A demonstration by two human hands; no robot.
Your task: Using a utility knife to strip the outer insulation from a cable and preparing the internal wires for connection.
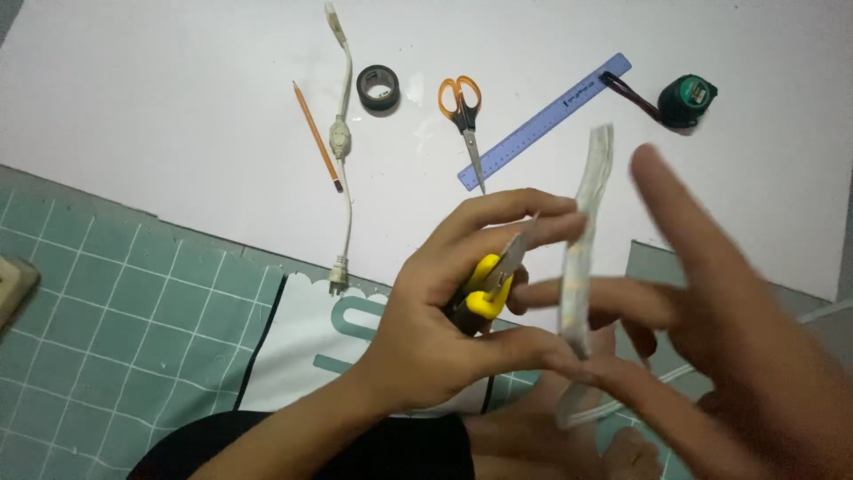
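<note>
My left hand point(444, 307) grips a yellow utility knife point(487, 292) with its metal blade point(518, 246) pointing up and right. The same hand's thumb and fingertips also touch a pale, translucent flat strip point(586, 227) that stands nearly upright. My right hand point(720, 338) is blurred, its fingers spread, and its fingertips pinch the lower part of the strip. The knife blade lies just left of the strip.
On the white sheet point(178, 98) lie an orange pencil point(317, 135), a white cord with an inline switch point(341, 133), a black tape roll point(378, 87), orange-handled scissors point(463, 107), a blue ruler point(544, 120) and a green tape measure point(686, 100). A green grid mat point(107, 302) covers the left foreground.
</note>
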